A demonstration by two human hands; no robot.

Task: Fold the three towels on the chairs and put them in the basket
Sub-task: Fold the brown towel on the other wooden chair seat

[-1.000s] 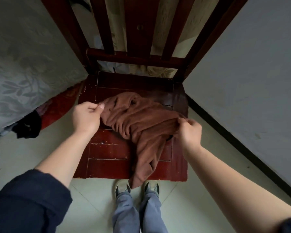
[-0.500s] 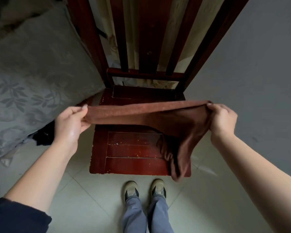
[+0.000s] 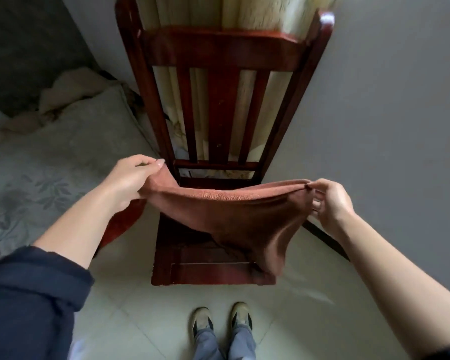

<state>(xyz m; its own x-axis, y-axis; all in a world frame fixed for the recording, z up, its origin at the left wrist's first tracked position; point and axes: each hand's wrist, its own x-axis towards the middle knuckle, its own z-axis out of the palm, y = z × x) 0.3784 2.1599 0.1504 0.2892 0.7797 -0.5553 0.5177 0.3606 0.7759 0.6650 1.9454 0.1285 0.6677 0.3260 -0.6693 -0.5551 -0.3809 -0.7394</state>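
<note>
A brown towel (image 3: 234, 214) hangs stretched between my two hands above the seat of a dark red wooden chair (image 3: 218, 50). My left hand (image 3: 133, 180) pinches the towel's left top corner. At the right top corner, my right hand (image 3: 330, 203) pinches the cloth between thumb and fingers. The top edge runs taut from hand to hand, while the rest sags and its lower right part droops over the seat's front right corner. No basket and no other towel are in sight.
A bed with a grey floral cover (image 3: 37, 172) lies close on the left. A grey wall (image 3: 387, 113) with a dark skirting runs along the right. My feet (image 3: 222, 320) stand on pale floor tiles just before the chair. A curtain hangs behind the chair back.
Both hands have lifted the towel off the seat and pulled it out wide; it now hangs higher, and my view has tilted up to show the whole chair back.
</note>
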